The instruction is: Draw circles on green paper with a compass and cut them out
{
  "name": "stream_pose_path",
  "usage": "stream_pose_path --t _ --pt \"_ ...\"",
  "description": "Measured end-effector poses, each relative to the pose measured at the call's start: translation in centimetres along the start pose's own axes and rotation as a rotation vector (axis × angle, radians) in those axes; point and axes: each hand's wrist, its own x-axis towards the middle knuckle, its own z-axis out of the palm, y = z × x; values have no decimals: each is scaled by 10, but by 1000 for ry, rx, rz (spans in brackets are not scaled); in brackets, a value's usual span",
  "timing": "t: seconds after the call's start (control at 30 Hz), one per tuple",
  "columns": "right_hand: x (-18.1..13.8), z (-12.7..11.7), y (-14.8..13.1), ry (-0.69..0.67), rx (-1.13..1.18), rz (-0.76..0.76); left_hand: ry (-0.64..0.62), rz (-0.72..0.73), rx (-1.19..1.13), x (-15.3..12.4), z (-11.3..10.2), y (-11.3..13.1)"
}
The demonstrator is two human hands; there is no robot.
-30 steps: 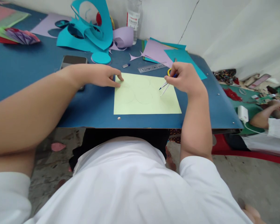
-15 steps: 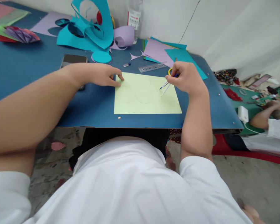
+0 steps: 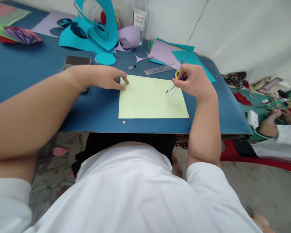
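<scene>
A pale yellow-green paper sheet [image 3: 152,103] lies on the blue table [image 3: 38,71], with faint circles drawn on it. My left hand [image 3: 104,77] rests at the sheet's upper left corner, fingertips pressing the paper flat. My right hand [image 3: 194,81] is closed around a drawing compass [image 3: 171,89] with a blue pencil, its two tips touching the sheet near the upper right. A yellow-handled tool is partly hidden behind my right hand.
A clear ruler [image 3: 157,69] lies just behind the sheet. A phone [image 3: 76,60], teal paper cut-outs [image 3: 92,29], purple sheets [image 3: 162,51], a bottle [image 3: 140,16] and folded coloured paper [image 3: 16,35] crowd the far side. Another person's arm [image 3: 274,119] works at the right.
My hands and the compass have barely moved. The other person's hand at the right has shifted slightly.
</scene>
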Motion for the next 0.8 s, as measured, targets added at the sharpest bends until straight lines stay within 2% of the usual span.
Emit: stream_pose_path --t 0.17,0.47,0.6,0.8 --pt "0 -2 3 -45 63 -6 -1 -6 2 0 0 0" --pt "2 0 12 -9 56 -39 -4 -25 -3 -2 -2 4" --pt "0 0 7 3 17 -39 -2 -33 0 -2 -2 5" --pt "-3 -3 -5 -64 28 -42 -6 -37 10 -3 -2 7"
